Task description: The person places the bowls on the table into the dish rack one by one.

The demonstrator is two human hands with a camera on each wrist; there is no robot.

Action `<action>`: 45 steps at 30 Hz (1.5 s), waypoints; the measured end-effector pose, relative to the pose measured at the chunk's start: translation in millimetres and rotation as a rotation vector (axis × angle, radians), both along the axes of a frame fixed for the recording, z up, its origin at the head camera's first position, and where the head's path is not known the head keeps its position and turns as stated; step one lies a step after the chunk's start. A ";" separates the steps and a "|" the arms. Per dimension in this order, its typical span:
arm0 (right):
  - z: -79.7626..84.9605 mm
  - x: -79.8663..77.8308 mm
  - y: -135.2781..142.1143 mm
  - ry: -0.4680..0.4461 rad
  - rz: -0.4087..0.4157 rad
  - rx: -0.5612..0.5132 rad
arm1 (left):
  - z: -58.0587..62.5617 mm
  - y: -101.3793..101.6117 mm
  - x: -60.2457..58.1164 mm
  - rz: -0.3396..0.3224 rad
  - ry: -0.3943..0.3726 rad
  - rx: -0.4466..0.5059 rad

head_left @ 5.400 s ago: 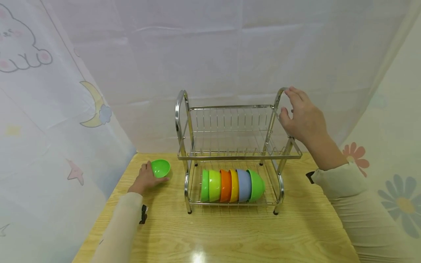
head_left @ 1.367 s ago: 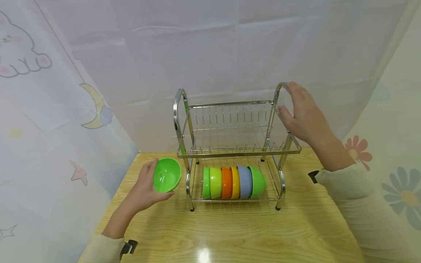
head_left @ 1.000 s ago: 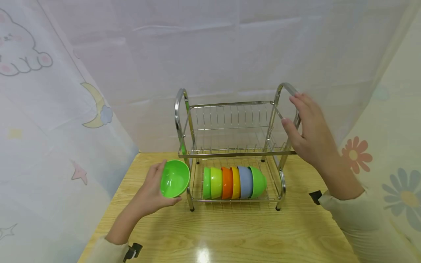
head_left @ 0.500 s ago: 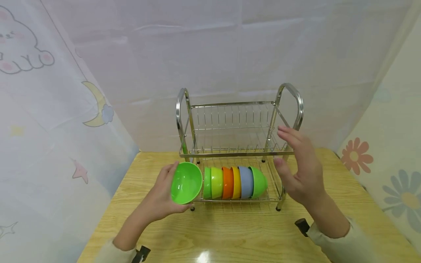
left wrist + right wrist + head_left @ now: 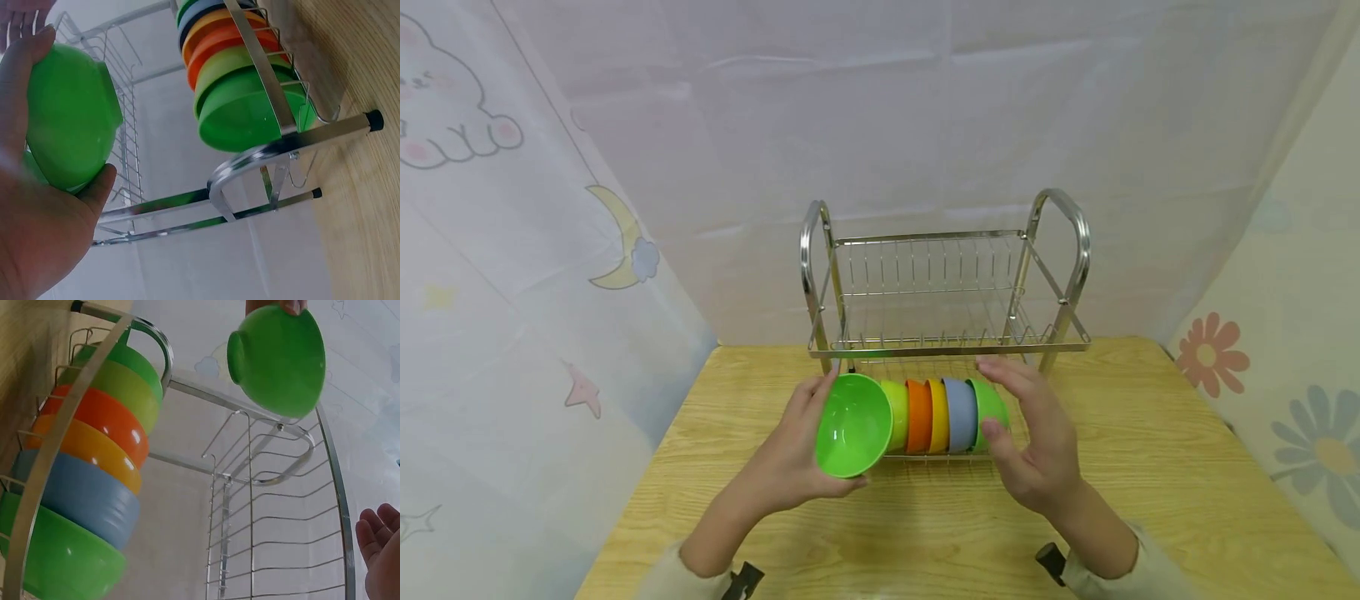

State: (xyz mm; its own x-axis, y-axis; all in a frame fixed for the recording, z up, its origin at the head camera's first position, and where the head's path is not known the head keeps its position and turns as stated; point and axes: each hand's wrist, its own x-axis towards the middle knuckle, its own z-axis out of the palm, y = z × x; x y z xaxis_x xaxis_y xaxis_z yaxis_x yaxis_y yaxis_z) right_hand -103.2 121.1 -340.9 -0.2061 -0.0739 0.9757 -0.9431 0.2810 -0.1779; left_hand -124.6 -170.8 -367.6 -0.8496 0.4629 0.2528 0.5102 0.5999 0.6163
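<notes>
My left hand (image 5: 797, 454) grips a green bowl (image 5: 853, 425) by its rim and side, fingers at the back and thumb at the front. Its opening faces me and to the right. In the left wrist view the same bowl (image 5: 72, 119) shows its rounded outside and foot. My right hand (image 5: 1037, 442) holds nothing; thumb and fingers are spread apart in front of the rack's right end. Behind both hands, a row of nested bowls (image 5: 958, 415) lies on its side on the lower tier, in green, lime, orange, yellow, blue and green. The held bowl hides the row's left end.
A two-tier metal dish rack (image 5: 951, 352) stands on the wooden table (image 5: 910, 533), its upper tier bare of dishes. Curved handles rise at both ends. A pale printed cloth (image 5: 880, 125) hangs behind and at the sides.
My left hand picked the green bowl off the table at left and carried it right, in front of the rack. My right hand left the rack's right handle and came down and left.
</notes>
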 end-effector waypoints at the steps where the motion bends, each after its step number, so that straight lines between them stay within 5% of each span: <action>1: -3.8 -0.3 -1.4 -0.014 0.014 0.008 | -0.1 1.4 0.3 -0.005 0.001 0.001; 10: -27.0 -2.2 -12.3 -0.182 0.074 0.039 | 2.1 16.5 5.5 -0.050 0.003 -0.001; 25: -42.4 3.4 -30.8 -0.407 0.169 -0.012 | -3.0 39.5 6.6 -0.109 0.042 0.049; 37: -51.3 5.4 -36.9 -0.497 0.170 -0.050 | -7.2 56.4 8.5 -0.118 0.068 0.099; 45: -53.9 8.1 -37.9 -0.559 0.162 -0.069 | -10.4 66.1 8.3 -0.137 0.156 0.130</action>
State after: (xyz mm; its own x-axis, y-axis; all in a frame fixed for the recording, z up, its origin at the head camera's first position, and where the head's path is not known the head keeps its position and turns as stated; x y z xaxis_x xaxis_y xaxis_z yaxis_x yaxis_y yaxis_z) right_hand -95.0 83.2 -394.8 -0.6825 -0.0874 0.7256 -0.7305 0.1113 -0.6737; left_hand -116.3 -104.7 -378.0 -0.7272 0.5258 0.4412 0.6764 0.4398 0.5908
